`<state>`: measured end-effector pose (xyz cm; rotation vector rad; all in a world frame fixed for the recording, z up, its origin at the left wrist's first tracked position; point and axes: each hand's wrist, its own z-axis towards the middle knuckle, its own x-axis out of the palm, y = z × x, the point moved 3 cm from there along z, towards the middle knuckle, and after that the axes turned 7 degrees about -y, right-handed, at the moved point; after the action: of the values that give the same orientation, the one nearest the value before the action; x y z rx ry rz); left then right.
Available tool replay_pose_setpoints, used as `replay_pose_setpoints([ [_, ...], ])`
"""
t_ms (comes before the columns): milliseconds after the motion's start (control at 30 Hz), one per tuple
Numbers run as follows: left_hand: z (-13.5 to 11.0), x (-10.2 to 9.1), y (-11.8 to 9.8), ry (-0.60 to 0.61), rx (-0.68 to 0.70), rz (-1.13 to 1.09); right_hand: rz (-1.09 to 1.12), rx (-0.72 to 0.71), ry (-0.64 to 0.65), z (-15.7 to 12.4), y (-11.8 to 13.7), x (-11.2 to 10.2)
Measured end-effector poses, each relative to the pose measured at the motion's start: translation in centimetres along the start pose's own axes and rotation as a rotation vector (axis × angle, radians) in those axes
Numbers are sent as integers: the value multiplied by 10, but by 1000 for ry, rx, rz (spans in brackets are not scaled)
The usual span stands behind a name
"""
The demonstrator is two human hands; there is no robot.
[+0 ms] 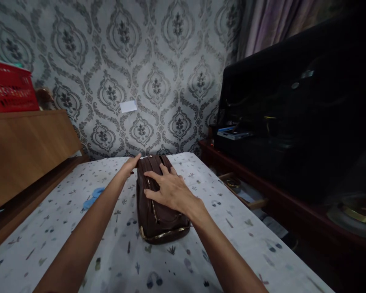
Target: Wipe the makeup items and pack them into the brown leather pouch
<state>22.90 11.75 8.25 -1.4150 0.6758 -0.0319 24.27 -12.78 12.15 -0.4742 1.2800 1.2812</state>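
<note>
A dark brown leather bag (144,203) with gold zippers lies on the patterned white sheet in front of me. My right hand (167,189) rests on its upper face with the fingers spread, next to a zipper running along the bag. At the bag's far left corner is my left hand (130,166); its thumb side shows against the edge, while most of its fingers are hidden behind the bag. A small round metal stud sits near the far end of the bag.
A light blue cloth item (93,198) lies on the bed sheet (116,252) to the left. Beyond stands a wooden headboard (33,150) with a red basket (12,87) on it. On the right are a large black screen (286,110) and a partly open drawer (258,203).
</note>
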Motion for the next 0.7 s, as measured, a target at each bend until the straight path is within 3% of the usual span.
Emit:
replay_pose_setpoints([
  [233,27,9,-7,114,-149,151,4,-8,-38,-1,-3,3],
  [700,40,19,-19,190,-158,307,12,-6,-43,-1,-4,5],
])
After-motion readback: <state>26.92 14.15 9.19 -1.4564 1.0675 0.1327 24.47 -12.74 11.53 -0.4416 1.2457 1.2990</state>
